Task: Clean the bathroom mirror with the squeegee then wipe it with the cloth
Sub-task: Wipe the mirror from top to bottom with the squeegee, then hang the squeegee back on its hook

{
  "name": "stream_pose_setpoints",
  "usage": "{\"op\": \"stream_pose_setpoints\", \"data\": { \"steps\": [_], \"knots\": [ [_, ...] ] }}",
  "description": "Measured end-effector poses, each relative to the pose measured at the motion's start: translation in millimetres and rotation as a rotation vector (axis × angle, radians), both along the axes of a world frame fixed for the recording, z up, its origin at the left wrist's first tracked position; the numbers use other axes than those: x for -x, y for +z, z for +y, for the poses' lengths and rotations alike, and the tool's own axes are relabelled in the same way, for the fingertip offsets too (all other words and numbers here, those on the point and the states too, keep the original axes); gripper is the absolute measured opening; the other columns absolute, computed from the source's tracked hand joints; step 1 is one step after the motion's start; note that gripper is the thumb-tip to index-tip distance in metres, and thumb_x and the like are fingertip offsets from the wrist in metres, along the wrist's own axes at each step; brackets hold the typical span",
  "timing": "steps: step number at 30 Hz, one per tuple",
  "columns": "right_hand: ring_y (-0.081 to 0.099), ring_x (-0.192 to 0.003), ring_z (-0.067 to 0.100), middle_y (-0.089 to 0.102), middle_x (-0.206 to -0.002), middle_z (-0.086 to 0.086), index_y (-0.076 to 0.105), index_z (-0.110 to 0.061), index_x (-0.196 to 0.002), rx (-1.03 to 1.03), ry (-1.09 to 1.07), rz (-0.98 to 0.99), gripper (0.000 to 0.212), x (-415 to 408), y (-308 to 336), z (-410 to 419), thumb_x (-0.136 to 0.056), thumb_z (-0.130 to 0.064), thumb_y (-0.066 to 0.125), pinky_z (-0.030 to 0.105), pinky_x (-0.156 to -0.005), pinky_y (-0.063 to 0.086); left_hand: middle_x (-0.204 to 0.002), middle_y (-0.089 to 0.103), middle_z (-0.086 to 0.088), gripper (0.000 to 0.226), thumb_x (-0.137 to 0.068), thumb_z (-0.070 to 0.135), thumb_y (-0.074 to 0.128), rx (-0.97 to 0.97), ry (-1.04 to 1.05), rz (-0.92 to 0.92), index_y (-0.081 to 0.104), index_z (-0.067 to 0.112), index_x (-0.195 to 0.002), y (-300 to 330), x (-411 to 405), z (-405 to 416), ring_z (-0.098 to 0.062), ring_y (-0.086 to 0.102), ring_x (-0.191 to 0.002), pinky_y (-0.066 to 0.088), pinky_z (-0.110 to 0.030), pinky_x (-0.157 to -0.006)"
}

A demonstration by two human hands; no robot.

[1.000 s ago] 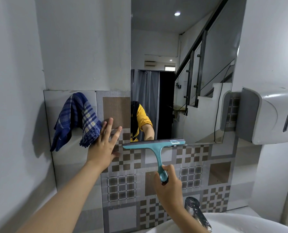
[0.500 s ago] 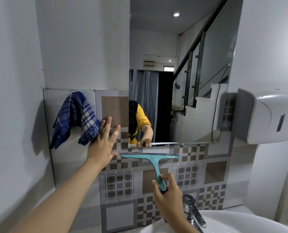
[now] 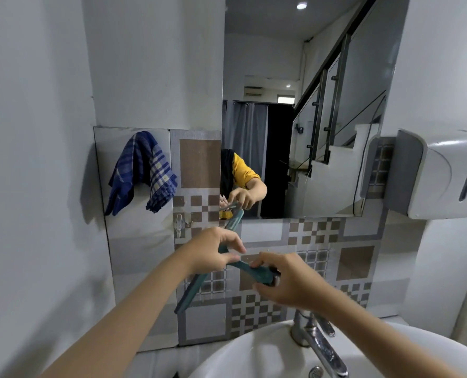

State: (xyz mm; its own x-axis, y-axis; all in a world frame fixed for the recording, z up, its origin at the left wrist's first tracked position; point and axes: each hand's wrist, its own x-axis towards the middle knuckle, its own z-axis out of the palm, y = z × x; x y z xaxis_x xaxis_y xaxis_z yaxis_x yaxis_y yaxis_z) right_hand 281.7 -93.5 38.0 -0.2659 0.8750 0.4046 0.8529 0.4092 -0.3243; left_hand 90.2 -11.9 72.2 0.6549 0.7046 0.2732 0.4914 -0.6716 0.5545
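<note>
The teal squeegee (image 3: 197, 289) is held below the mirror (image 3: 308, 105), its blade tilted steeply from lower left to upper right. My left hand (image 3: 213, 251) grips it near where blade and handle meet. My right hand (image 3: 284, 279) holds the handle's end, fingers curled round it. Both hands are in front of the patterned tiles, off the glass. The blue checked cloth (image 3: 142, 170) hangs on the wall left of the mirror, untouched.
A white basin (image 3: 254, 353) with a chrome tap (image 3: 319, 342) sits below my hands. A grey paper dispenser (image 3: 442, 173) juts out at the right. A small clear hook (image 3: 180, 223) is on the tiles under the cloth.
The squeegee came down off the mirror's lower edge and turned from level to steeply tilted. My left hand left the wall beside the cloth and took hold of the squeegee.
</note>
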Motion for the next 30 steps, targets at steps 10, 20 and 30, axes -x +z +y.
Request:
{"op": "stream_pose_setpoints", "data": {
  "steps": [10, 20, 30],
  "knots": [
    [0.06, -0.077, 0.015, 0.069, -0.086, -0.004, 0.07, -0.025, -0.098, -0.445, 0.056, -0.309, 0.027, -4, 33, 27, -0.075, -0.038, 0.074, 0.043, -0.076, 0.053, -0.082, 0.067, 0.011, 0.028, -0.076, -0.003, 0.068, -0.124, 0.046, -0.042, 0.067, 0.025, -0.077, -4, 29, -8, 0.002, 0.063, -0.081, 0.044, -0.015, -0.093],
    [0.06, -0.105, 0.021, 0.054, -0.128, 0.01, 0.05, -0.015, -0.134, -0.377, 0.11, 0.257, 0.069, 62, 30, 71, -0.072, -0.017, 0.082, 0.037, -0.091, 0.055, -0.087, 0.065, 0.011, 0.032, -0.073, 0.003, 0.074, -0.189, 0.212, -0.378, 0.063, 0.029, -0.089, -50, 67, -2, -0.009, 0.066, -0.078, 0.057, -0.028, -0.076],
    [0.065, -0.075, 0.01, 0.056, -0.093, -0.016, 0.042, -0.018, -0.139, -0.072, 0.134, 0.473, 0.07, 109, 3, 111, -0.079, -0.002, 0.073, 0.027, -0.076, 0.059, -0.085, 0.064, 0.017, 0.045, -0.075, 0.005, 0.073, -0.107, 0.364, -0.516, 0.055, 0.035, -0.103, -99, 84, 8, -0.001, 0.064, -0.083, 0.057, -0.023, -0.076]
  ]
}}
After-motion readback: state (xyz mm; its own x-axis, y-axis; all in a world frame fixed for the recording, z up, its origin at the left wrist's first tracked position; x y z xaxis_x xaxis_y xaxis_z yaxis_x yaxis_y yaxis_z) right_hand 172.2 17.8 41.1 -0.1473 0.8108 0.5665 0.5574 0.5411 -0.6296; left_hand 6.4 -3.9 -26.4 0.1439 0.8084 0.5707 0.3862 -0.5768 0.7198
